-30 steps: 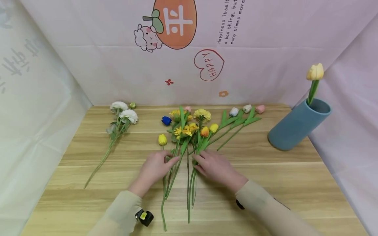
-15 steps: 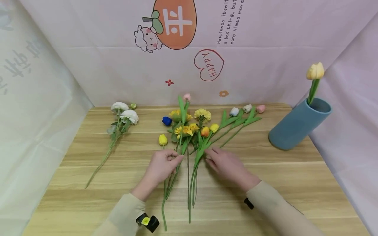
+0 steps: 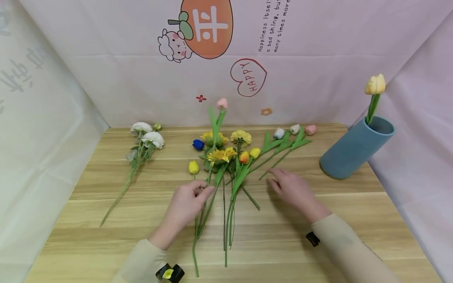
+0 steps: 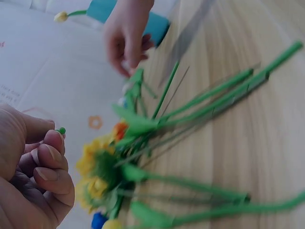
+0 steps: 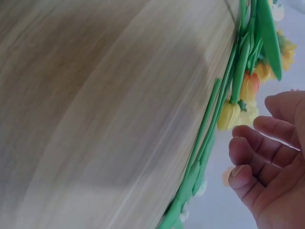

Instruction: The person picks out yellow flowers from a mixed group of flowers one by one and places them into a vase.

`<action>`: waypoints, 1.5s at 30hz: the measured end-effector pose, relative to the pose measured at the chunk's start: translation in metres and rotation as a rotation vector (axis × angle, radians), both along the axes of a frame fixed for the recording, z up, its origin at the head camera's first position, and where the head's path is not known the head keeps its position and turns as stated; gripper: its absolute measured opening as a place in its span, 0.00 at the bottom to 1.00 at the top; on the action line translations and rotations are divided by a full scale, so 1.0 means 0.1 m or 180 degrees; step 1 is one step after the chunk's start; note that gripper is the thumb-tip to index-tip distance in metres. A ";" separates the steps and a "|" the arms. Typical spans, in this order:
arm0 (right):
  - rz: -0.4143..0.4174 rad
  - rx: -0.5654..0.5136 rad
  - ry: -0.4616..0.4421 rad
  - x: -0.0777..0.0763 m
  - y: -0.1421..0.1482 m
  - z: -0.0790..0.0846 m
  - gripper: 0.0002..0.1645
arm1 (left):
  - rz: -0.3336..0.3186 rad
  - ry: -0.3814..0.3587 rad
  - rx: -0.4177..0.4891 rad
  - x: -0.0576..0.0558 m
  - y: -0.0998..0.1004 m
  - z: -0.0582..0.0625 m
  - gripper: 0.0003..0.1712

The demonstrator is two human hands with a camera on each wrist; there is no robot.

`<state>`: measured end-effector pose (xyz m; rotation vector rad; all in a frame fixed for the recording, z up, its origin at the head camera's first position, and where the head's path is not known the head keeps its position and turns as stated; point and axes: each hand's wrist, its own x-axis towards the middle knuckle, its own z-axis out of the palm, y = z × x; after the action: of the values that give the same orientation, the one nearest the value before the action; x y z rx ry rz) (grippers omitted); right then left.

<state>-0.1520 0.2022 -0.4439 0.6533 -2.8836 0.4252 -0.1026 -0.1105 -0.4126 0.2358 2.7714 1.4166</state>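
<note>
My left hand point(image 3: 189, 200) pinches the stem of a pink tulip point(image 3: 222, 103), whose head stands raised above the other flowers. The left wrist view shows the green stem end point(image 4: 62, 130) between thumb and finger. My right hand point(image 3: 293, 190) hovers with loosely bent fingers and holds nothing, near the stem ends of a group of tulips with pale blue, white and pink point(image 3: 310, 130) heads. Between the hands lie yellow daisy-like flowers point(image 3: 219, 156), an orange tulip point(image 3: 244, 157), a blue tulip point(image 3: 198, 144) and yellow tulips point(image 3: 193, 167).
A blue vase point(image 3: 348, 151) leans at the back right, with a cream tulip point(image 3: 375, 85) in it. White flowers point(image 3: 153, 140) on a long stem lie at the left of the wooden table point(image 3: 106, 251). A printed cloth point(image 3: 141, 90) hangs behind.
My left hand has lifted the pink tulip from among the flowers, its head rising. My right hand has let go of the middle stems and moved right.
</note>
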 end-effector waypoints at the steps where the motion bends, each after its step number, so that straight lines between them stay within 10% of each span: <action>1: -0.0014 -0.0001 -0.0011 0.00 0.01 0.00 0.20 | 0.0038 0.0058 -0.0070 0.00 -0.06 0.01 0.06; 15: 0.0191 0.0031 0.0365 0.03 -0.11 -0.05 0.12 | 0.0520 0.0580 -0.0905 -0.01 -0.87 -0.07 0.08; 26: 0.0300 0.0103 0.0178 0.13 -0.37 -0.07 0.08 | 0.0727 0.0221 -0.1623 0.04 -1.33 -0.29 0.11; 39: 0.0558 0.0067 -0.0053 0.30 -0.74 -0.13 0.17 | 0.0835 -0.0143 -0.2064 0.15 -1.52 -0.39 0.10; 45: 0.0502 0.0068 -0.0196 0.37 -0.88 -0.18 0.18 | 0.0754 0.0345 -0.2241 0.15 -1.36 -0.46 0.12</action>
<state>-0.1153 0.1143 -0.4615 0.8903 -2.9087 0.4427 -0.0872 -0.2467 -0.4591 -0.0390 3.2481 0.3742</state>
